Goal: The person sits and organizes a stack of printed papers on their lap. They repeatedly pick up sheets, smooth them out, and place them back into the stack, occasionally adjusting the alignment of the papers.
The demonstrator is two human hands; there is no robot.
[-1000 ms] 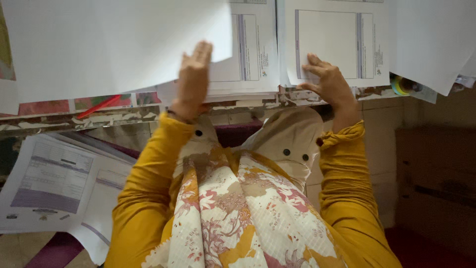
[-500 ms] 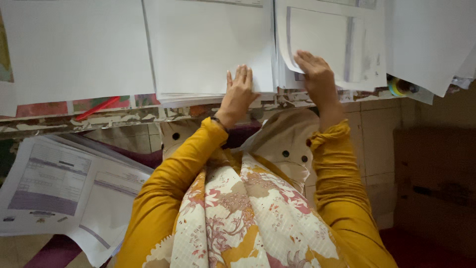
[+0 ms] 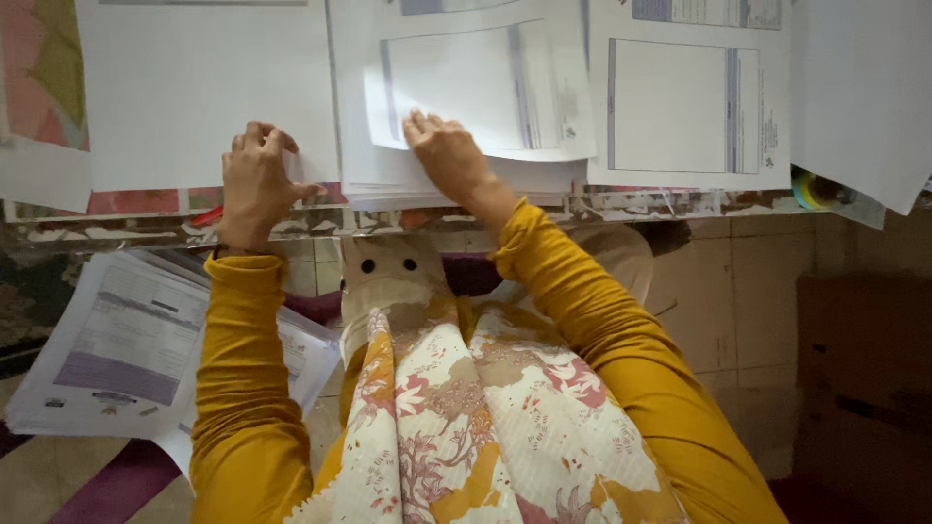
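A stack of white sheets lies near the front edge of the table, and the right hand rests flat on it, fingers spread, its grip open and closed on nothing. Just beside the stack, a blank white sheet is pinched at its lower corner by the left hand. Further right lies a printed form; a paper pile sits on the floor below.

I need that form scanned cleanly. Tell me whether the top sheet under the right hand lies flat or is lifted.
Lifted. The top sheet curls up off the stack at its near edge, with the right hand beneath it.
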